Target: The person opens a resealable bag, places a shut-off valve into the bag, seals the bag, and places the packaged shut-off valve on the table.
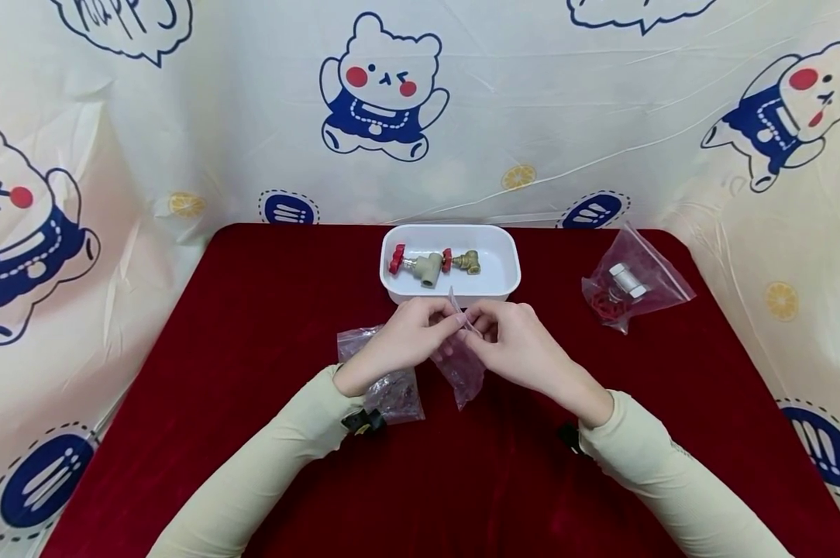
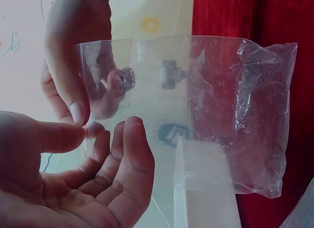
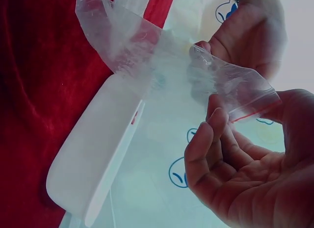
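Observation:
Both hands hold a clear zip bag (image 1: pixel 463 373) by its top edge, just in front of the white tray. My left hand (image 1: pixel 414 332) pinches the edge between thumb and fingertips. The right hand (image 1: pixel 521 341) pinches it close beside, nearly touching the left. In the left wrist view, the hanging bag (image 2: pixel 235 115) looks see-through, with no item showing inside. A red line runs along the bag's top (image 3: pixel 252 110) near the right thumb in the right wrist view. Another clear bag (image 1: pixel 401 399) lies flat beneath the left wrist.
The white tray (image 1: pixel 493 256) at the back holds a grey valve (image 1: pixel 428 270) and a brass valve (image 1: pixel 469 262), both with red handles. At the right, a clear bag (image 1: pixel 660 279) contains a silver-coloured valve (image 1: pixel 628 280). Dark red cloth (image 1: pixel 266 310) covers the table; printed curtains surround it.

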The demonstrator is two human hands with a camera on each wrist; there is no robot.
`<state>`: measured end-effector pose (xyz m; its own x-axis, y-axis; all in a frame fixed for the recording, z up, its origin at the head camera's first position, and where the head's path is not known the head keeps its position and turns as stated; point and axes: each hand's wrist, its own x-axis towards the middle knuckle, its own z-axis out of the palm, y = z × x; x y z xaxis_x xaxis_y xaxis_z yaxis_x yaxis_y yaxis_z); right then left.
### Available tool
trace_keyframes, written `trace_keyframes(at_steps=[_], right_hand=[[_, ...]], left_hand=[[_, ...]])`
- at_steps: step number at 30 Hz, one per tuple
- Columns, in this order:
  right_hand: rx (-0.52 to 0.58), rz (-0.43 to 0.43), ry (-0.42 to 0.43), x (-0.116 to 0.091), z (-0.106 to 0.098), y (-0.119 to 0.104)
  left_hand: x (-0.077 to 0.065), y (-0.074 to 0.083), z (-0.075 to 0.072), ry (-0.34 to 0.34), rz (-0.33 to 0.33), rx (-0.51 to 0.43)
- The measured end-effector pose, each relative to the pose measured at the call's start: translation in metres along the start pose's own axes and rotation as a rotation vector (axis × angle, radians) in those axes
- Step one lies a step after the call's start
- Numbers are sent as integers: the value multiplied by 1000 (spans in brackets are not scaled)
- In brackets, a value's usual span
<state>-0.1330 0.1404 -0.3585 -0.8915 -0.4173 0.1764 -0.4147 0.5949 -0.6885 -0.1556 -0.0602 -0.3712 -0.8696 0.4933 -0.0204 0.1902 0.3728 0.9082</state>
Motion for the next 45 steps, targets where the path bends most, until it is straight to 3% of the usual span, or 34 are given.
trace_keyframes(at_steps=[8,24,45], right_hand=[[57,-16,-14,-1,1,0],[62,-35,-36,-2,1,0],[136,24,-15,-2,2,1]], left_hand=[[-1,2,0,3,-20,-1],[-4,4,-3,-16,-63,-38],[-8,4,-5,-49,-41,-1]])
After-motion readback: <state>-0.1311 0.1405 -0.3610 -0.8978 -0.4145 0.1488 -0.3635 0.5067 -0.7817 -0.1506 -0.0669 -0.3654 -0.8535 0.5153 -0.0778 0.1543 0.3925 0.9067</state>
